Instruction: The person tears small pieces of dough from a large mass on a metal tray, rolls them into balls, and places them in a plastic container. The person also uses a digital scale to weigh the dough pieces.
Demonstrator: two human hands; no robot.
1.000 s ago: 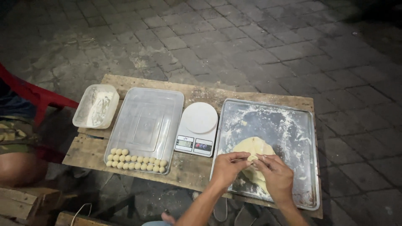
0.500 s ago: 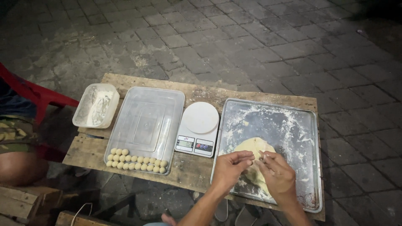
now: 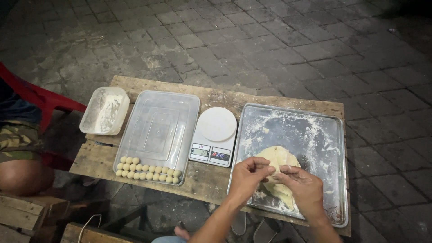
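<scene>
here, on the floured metal baking tray at the right end of the wooden table, both hands are pinched shut on the near edge of a pale lump of dough, the left hand and the right hand meeting fingertip to fingertip above it. just left of the tray sits a white kitchen scale, then a clear plastic tray with two rows of small dough balls along its near edge, then a tub of flour at the far left, beside a red chair.
</scene>
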